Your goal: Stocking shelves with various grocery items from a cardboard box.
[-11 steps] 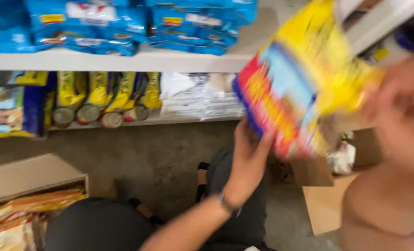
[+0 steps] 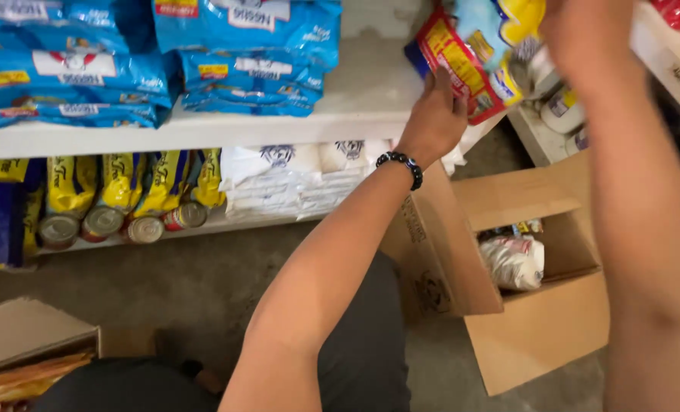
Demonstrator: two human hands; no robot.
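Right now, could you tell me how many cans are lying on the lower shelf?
4 cans show, side by side on the lower shelf under the yellow bags: one, the next, a third and the rightmost. More may be hidden behind.

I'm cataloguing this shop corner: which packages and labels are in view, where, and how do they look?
Colourful packet: red, yellow and blue pouch, held high by both hands.
Blue bags: stacked on the upper shelf.
Yellow pouches: lower shelf, behind tins.
White sacks: stacked on the lower shelf.
Cardboard box: open, on the floor.
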